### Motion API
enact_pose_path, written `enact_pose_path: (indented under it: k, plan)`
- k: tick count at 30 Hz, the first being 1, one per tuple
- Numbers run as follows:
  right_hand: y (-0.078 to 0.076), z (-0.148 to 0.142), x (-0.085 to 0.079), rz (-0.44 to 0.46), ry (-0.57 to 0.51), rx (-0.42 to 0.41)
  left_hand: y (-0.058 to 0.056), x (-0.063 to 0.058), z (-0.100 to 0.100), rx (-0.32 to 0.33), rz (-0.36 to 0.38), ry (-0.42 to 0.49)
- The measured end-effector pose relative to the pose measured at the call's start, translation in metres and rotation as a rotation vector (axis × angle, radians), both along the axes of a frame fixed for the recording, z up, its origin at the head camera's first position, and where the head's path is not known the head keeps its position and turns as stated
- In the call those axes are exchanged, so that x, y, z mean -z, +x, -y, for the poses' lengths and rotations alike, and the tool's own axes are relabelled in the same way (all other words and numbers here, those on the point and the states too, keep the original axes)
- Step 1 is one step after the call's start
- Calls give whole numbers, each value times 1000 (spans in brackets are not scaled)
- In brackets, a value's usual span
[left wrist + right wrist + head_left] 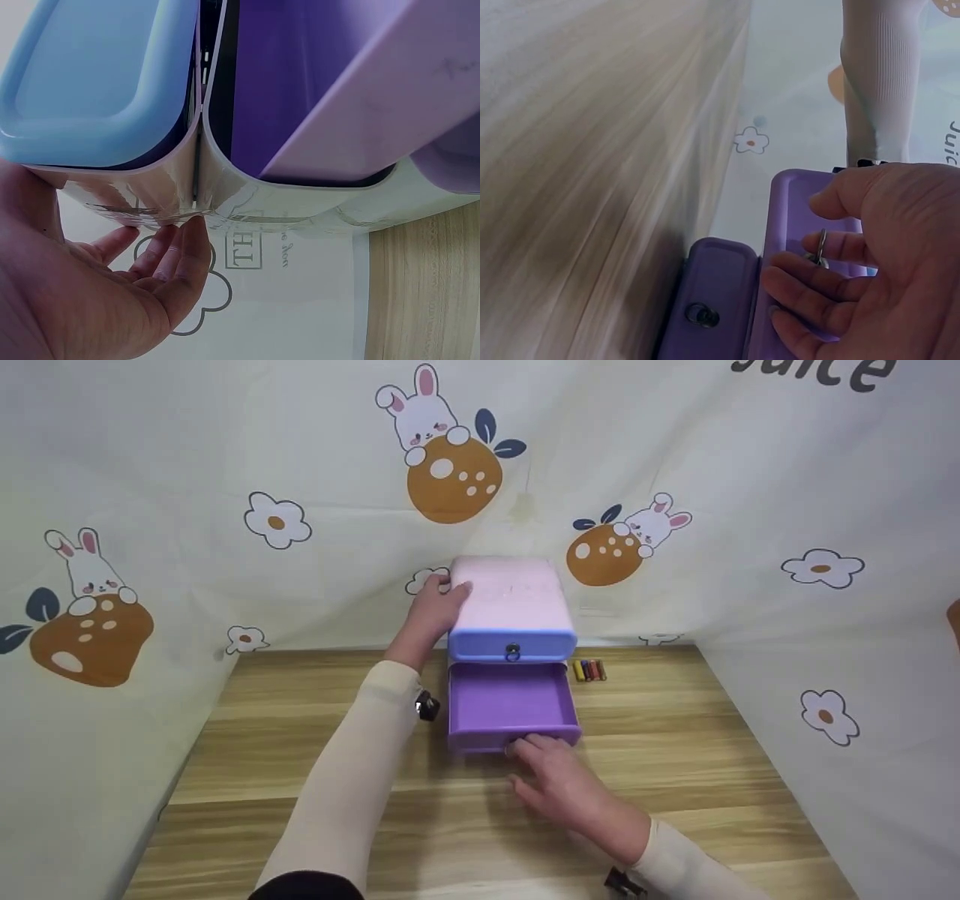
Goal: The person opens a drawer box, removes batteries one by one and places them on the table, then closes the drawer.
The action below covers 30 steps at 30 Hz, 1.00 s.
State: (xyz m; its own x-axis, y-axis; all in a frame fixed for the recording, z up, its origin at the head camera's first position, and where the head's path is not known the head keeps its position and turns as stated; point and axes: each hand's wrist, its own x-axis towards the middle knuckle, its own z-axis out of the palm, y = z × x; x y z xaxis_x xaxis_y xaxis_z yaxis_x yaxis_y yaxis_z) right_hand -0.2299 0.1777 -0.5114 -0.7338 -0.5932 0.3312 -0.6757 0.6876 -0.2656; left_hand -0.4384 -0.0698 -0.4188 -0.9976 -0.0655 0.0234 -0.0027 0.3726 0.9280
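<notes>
A small drawer cabinet (510,592) with a pink top stands toward the back of the table. Its blue upper drawer (480,645) is closed. Below it, the purple drawer (510,701) is pulled out, and the visible inside holds nothing. My left hand (435,611) grips the cabinet's upper left edge, thumb on top and fingers against the side. At the purple drawer's front, my right hand (566,784) has its index finger hooked at the raised metal ring pull (821,246), with the thumb apart. A lower purple drawer (709,281), with its own ring hanging, is closed.
Several small coloured cylinders (590,670) lie on the table just right of the cabinet. The wood-grain table (300,757) meets printed white cloth (345,577) behind and at both sides. Black camera mounts (427,706) sit at the wrists.
</notes>
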Motion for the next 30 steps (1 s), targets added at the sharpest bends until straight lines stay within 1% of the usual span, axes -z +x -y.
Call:
enact_pose_path:
  k: [5,13,18,25,30]
  plan:
    - [-4,-1,-3,35,9,-4,0,0,-1,1,-2,4]
    - [-11,-3,-5,44,4,-33,1,0,0,5,-8,19]
    - [-14,-4,-9,79,11,-28,1,1,1,13,-6,19]
    - [-23,-6,-12,42,-3,-65,1,-1,1,17,4,18]
    - [-28,-6,-13,58,-6,-69,1,-1,1,15,14,17]
